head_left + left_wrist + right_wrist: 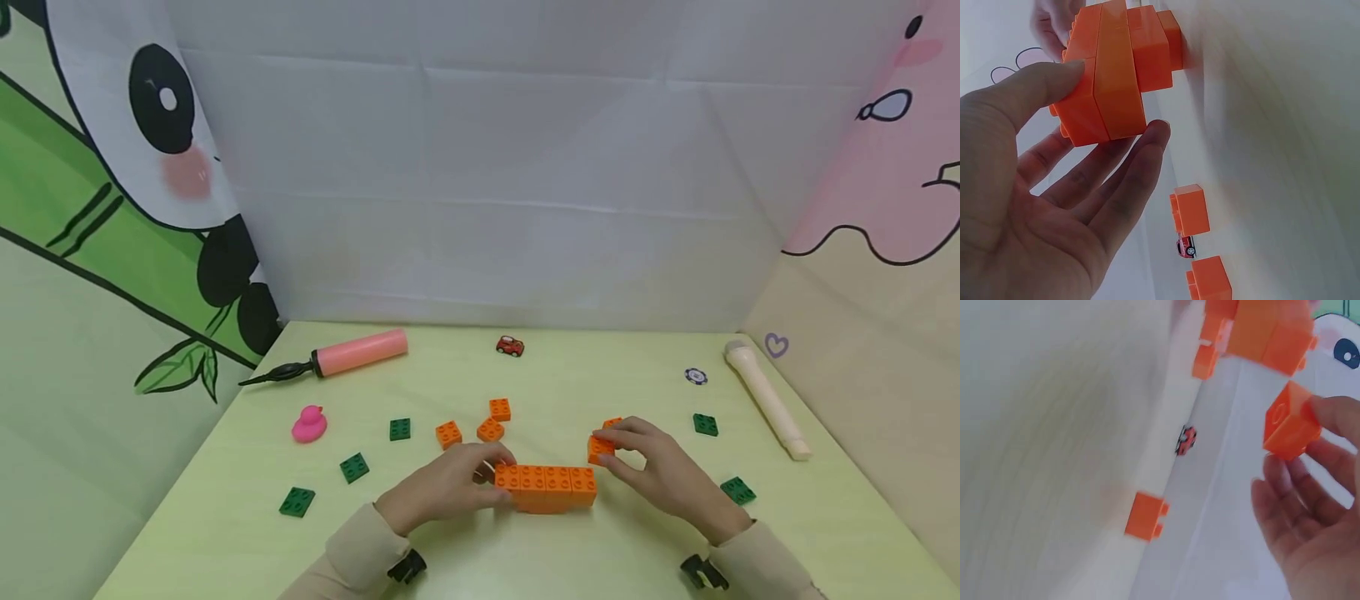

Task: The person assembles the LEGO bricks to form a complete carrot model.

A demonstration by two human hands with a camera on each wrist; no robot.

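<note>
In the head view, the left hand [453,485] grips the near-left end of an orange stepped brick assembly [545,487], covering that end; four studded bricks make its top row, and the layers beneath are foreshortened. The right hand [660,471] pinches a loose orange two-by-two brick [600,450] between thumb and fingers, near the assembly's other end. Its fingers partly hide another orange brick [612,422].

In the left wrist view, the assembly shows glossy sides, two long layers above shorter, inset ones; the top edge crops its far end and the blurred right hand. An orange brick partly covers the red toy car [1186,246].

The right wrist view is soft: the assembly is cropped at the top, while the pinched brick shows its hollow underside with a round tube.
</note>
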